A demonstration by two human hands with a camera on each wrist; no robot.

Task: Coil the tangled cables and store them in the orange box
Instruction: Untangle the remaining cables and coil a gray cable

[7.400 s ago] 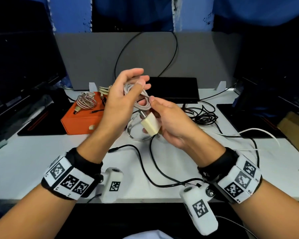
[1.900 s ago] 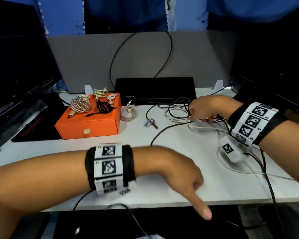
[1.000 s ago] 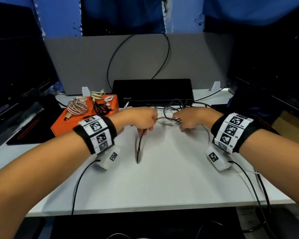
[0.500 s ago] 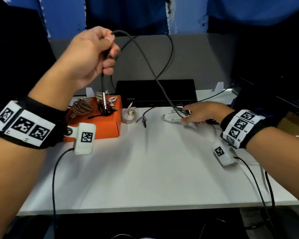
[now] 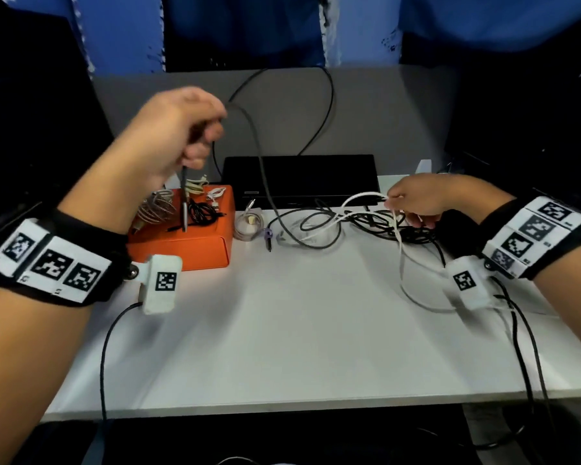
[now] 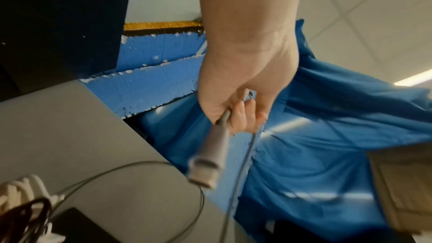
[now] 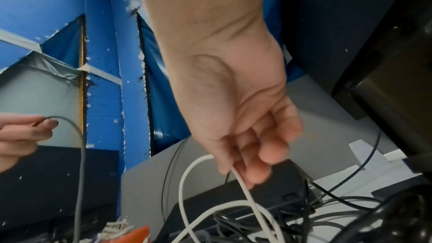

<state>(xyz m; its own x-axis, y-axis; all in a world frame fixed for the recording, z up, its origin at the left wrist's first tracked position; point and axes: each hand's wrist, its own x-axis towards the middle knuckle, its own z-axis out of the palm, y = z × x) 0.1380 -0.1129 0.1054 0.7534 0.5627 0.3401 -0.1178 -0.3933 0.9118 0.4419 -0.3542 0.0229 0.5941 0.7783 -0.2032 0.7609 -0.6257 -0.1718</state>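
The left hand (image 5: 178, 135) is raised above the orange box (image 5: 185, 245), fingers (image 6: 243, 117) curled around a dark grey cable (image 5: 259, 162) just behind its plug (image 5: 184, 213), which dangles over the box. Half a second ago this hand was higher and further left; it has come down and inward, so the cable now hangs in a slacker arc to the tangle (image 5: 366, 223) on the table (image 5: 282, 330). A second ago both hands were low at the pile, so one end has clearly been pulled free.

The right hand (image 5: 423, 199) has changed too: it was pressing the pile flat, and now its fingers (image 7: 257, 163) pinch a white cable (image 5: 359, 199) and lift a loop of it off the heap. That looks like clearing the white strand so the grey one can slide out.

Several coiled cables (image 5: 178, 209) already lie on the closed box, with one more coil (image 5: 249, 224) just beside it. The grey cable is partly caught in the tangle, so coiling it has not begun; the job seems roughly midway
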